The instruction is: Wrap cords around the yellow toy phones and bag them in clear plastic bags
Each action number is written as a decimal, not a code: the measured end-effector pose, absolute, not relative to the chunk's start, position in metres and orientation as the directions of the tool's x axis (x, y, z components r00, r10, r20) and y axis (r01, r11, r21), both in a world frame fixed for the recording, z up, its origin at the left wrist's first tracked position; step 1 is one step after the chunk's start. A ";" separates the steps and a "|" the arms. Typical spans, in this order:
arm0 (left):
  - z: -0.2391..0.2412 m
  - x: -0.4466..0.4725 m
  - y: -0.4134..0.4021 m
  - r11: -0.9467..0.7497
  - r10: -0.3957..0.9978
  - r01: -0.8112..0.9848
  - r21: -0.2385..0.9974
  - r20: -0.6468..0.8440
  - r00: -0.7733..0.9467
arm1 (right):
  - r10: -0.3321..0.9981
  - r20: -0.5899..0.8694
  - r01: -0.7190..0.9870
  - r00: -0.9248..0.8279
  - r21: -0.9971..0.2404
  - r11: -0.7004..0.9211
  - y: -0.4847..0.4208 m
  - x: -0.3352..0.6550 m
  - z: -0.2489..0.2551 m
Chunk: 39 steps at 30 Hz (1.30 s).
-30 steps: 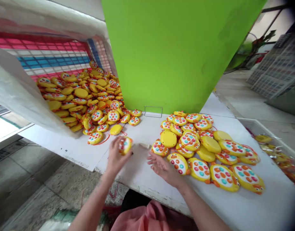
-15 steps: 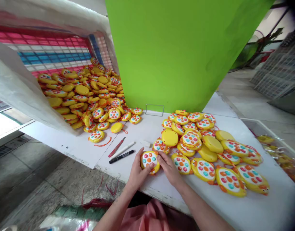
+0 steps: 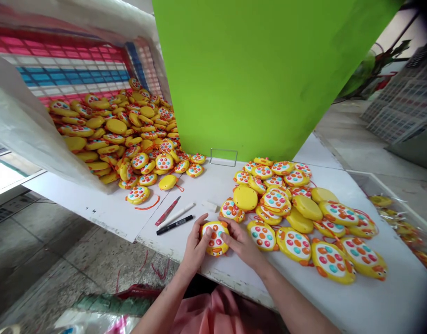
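Observation:
Between my two hands, just above the white table's front edge, is a yellow animal-shaped toy with a white face of coloured round buttons. My left hand grips its left side, thumb on the white face. On its right side my right hand holds it too, with the thumb over the buttons and the fingers behind the far edge. The toy's underside is hidden. Right of my hands lie several like toys, the closest being a button-side-up toy. A black marker, a white pen and a red cutter lie to the left.
A lined crate on its side spills many such toys onto the table at left. A tall green board stands behind, with a wire stand before it. A white block lies near my hands. A clear bin sits at right.
My right thumb has come over onto the toy's button face, and my left thumb has shifted up on it. The toy has moved slightly nearer to me.

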State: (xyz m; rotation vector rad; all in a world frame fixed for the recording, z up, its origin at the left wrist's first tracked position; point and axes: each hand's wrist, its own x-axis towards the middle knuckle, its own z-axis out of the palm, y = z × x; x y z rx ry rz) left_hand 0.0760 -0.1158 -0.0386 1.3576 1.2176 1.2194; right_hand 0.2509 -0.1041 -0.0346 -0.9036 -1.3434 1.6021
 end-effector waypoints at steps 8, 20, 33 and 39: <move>-0.040 0.075 -0.117 -0.129 0.990 0.129 0.983 0.120 0.077 | 0.909 -0.043 -0.061 -0.414 -0.995 -0.075 -0.106 0.250 -0.032; -0.036 0.076 -0.116 -0.126 0.976 0.155 0.980 0.094 0.196 | 0.905 0.015 0.015 -0.425 -1.000 0.023 -0.104 0.252 -0.027; -0.036 0.077 -0.115 -0.161 0.977 0.216 0.963 0.124 0.176 | 0.919 0.041 0.068 -0.393 -0.995 0.074 -0.103 0.250 -0.032; -0.035 0.077 -0.115 -0.157 0.979 0.223 0.962 0.122 0.161 | 0.922 0.044 0.085 -0.385 -0.993 0.083 -0.103 0.250 -0.030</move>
